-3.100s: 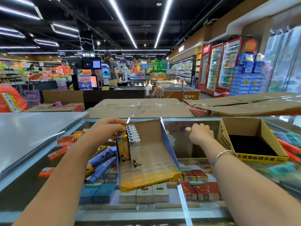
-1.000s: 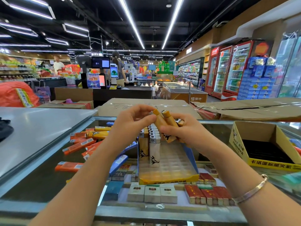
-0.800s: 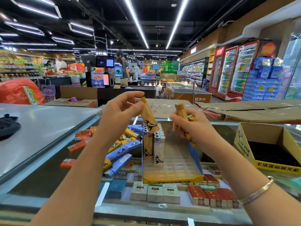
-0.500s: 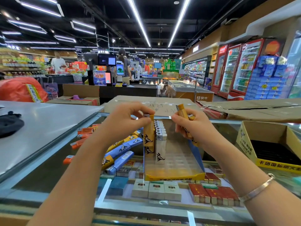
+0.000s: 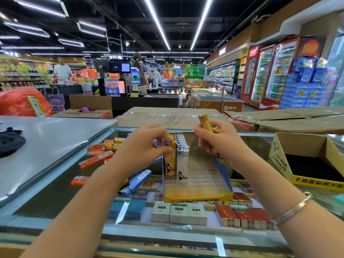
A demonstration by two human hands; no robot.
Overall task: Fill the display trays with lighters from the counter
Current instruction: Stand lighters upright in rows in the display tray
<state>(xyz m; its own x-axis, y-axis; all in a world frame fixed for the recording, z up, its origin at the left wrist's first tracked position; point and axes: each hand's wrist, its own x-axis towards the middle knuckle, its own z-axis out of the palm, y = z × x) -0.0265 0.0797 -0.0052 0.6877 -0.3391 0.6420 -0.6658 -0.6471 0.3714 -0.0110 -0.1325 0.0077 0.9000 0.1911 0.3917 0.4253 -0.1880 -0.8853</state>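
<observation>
L hand (image 5: 147, 146) pinches kangaroo-logo lighter (image 5: 170, 161) in tray (image 5: 197, 197); R hand (image 5: 221, 144) grips lighters (image 5: 205, 124).

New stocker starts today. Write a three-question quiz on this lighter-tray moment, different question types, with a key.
1. True or false: the left hand pinches the top of an orange lighter standing in the display tray.
2. What does the right hand hold?
A. a cigarette pack
B. orange lighters
C. nothing
3. Fill in: loose lighters lie on the glass counter to the ___ of the tray.

Key: 1 true; 2 B; 3 left.
</observation>
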